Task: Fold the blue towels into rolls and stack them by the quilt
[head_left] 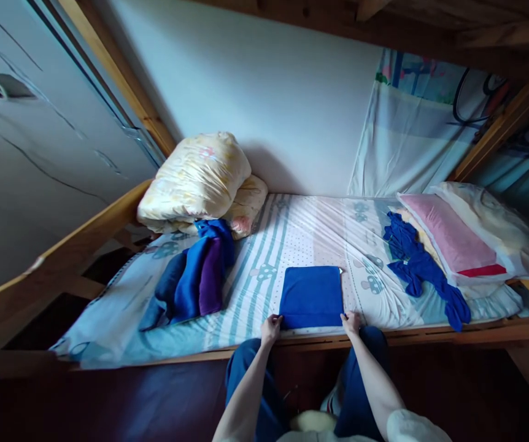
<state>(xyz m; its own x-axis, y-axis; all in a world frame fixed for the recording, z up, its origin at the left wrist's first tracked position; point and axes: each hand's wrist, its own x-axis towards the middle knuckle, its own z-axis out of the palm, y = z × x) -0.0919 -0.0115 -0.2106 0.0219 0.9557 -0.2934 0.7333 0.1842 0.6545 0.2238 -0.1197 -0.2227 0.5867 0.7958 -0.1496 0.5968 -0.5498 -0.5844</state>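
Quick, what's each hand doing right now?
Left hand: closed on the near left corner of the blue cloth.
Right hand: closed on its near right corner.

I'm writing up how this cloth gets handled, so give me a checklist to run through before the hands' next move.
1. Left hand at the flat blue cloth's near left corner: ok.
2. Right hand at its near right corner: ok.
3. Cloth lying smooth, without large wrinkles: ok.
4. Apart from the crumpled blue fabric on the right: ok, patterned sheet shows between.
5. No tag sticking out: not ok, a small pale one shows at the far right corner.
6. Firmness of each grip: cannot tell.
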